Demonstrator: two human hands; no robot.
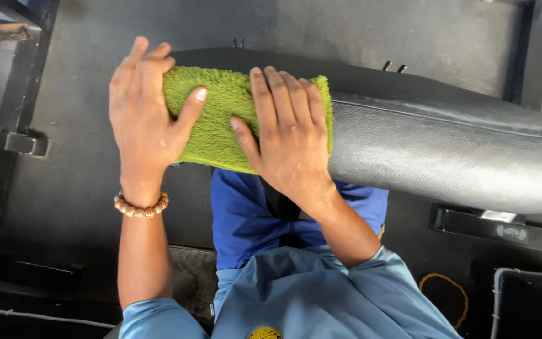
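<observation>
Item: green shaggy cloth (224,116), draped over the left end of a long black padded seat (446,150) that runs off to the right. My left hand (142,119) lies flat on the cloth's left edge, fingers together pointing far, thumb spread onto the pile. My right hand (286,135) presses flat on the cloth's right part, fingers close together, thumb out to the left; neither hand is closed around anything. A beaded bracelet (140,207) sits on my left wrist. Near me: light blue sleeves, darker blue trousers (246,213). Dark floor (76,182) beneath.
</observation>
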